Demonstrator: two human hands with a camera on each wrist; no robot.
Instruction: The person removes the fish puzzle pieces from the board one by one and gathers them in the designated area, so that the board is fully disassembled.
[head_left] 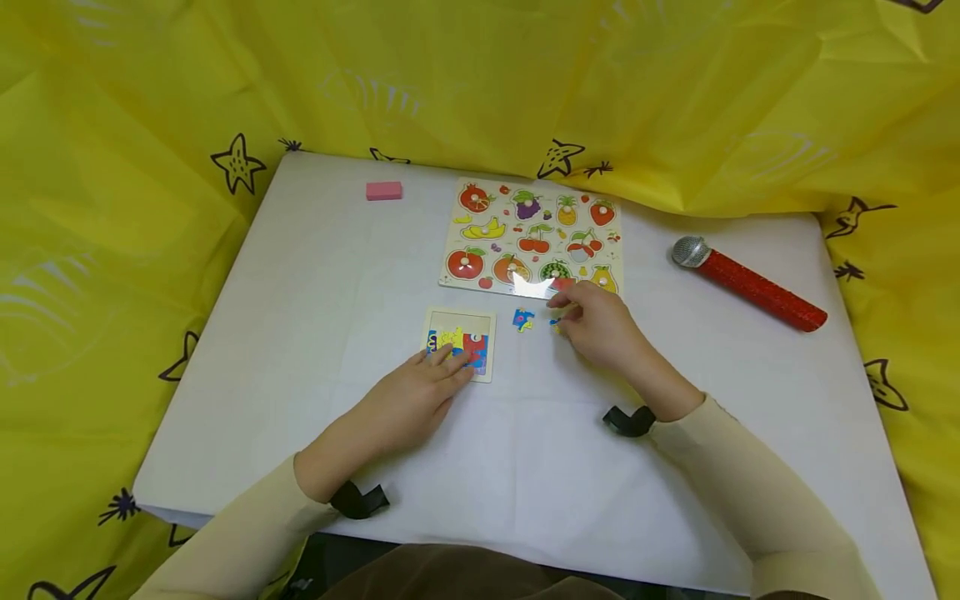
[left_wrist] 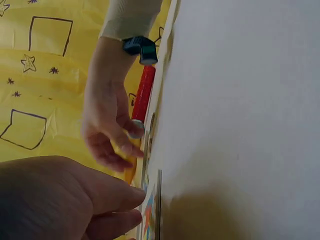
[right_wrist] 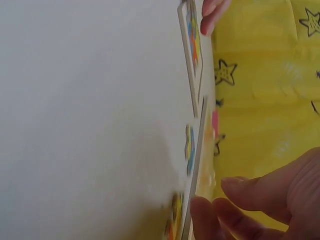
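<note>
Yellow cloth (head_left: 480,83) printed with dark starfish hangs behind and at both sides of a bench (head_left: 285,333) covered in white.

The left hand (head_left: 408,400) lies over the near part of a small wooden puzzle tray (head_left: 457,319), its fingers extended and a little spread, the tips resting on the coloured pieces set in it. The right hand (head_left: 603,325) is at a small blue-and-yellow piece (head_left: 554,323) just short of the fruit board; its fingers are bent, with a narrow gap between thumb and forefinger in the right wrist view. Whether they touch that piece cannot be told.

The tray lies flat, left of the right hand and near the middle of the bench. It is almost square, so no long axis stands out; its sides run away from the person and its bare strip is at the far end. A loose blue piece (head_left: 522,319) lies between the tray and the right hand, touching neither.

Beyond, the fruit board (head_left: 447,242) lies with its long axis left to right, slightly askew. A red microphone (head_left: 757,287) slants at the right, its silver head pointing far and left. A pink block (head_left: 384,191) lies crosswise near the far edge.
</note>
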